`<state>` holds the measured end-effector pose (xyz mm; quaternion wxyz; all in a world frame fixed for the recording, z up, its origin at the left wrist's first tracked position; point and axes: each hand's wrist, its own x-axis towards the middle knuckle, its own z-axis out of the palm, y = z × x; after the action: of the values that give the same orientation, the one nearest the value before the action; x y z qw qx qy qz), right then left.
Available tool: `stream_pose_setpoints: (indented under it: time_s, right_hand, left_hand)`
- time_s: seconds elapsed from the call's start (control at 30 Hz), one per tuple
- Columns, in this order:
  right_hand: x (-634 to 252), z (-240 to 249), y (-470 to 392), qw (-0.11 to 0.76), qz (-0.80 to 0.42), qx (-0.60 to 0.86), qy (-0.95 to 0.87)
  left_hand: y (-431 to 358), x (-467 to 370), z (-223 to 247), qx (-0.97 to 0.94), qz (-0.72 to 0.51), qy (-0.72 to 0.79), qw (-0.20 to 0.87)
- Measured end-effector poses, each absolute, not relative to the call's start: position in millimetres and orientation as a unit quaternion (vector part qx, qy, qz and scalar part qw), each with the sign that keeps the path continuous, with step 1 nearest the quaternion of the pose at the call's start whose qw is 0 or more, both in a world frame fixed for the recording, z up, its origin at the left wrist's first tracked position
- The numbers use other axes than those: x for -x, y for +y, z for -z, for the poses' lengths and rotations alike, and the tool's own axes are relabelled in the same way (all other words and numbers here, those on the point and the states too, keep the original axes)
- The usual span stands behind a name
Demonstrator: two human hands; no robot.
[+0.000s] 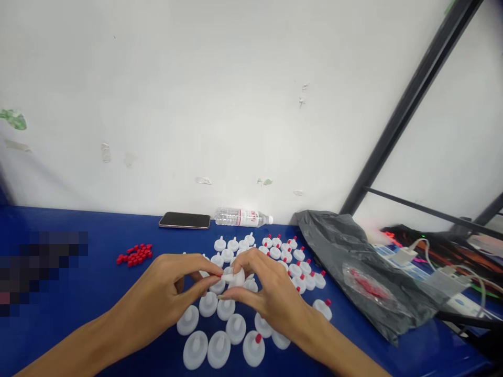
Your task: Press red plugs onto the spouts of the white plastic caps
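Observation:
My right hand (261,285) grips a white round plastic lid (237,276) with a narrow spout pointing left. At the spout's tip, my left hand (188,283) pinches a small red cap (220,274), mostly hidden by the fingertips. Under and around both hands lie several white lids without caps (195,350). Farther right, a group of white lids with red caps (309,281) stands on the table. One red-capped lid (253,349) sits nearer the front. A pile of loose red caps (135,255) lies left of my hands.
On the blue table (98,230), a phone (184,220) and a lying plastic bottle (243,217) are along the wall. A grey plastic bag (334,246) with a clear packet of red pieces (367,285) lies right, beside cables and a black metal frame (408,104).

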<state>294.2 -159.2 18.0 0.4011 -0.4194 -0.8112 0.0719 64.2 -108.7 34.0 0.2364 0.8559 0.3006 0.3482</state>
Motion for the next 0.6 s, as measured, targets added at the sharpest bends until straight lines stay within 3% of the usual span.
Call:
stream_pose_setpoints:
  time_s: [0.23, 0.6]
  right_hand:
    - [-293, -19, -159, 0.426, -0.074, 0.403, -0.807]
    - [-290, -14, -160, 0.484, -0.053, 0.378, -0.788]
  left_hand:
    - [-106, -66, -24, -0.857, -0.367, 0.288, 0.220]
    - [-109, -64, -13, -0.920, -0.310, 0.234, 0.041]
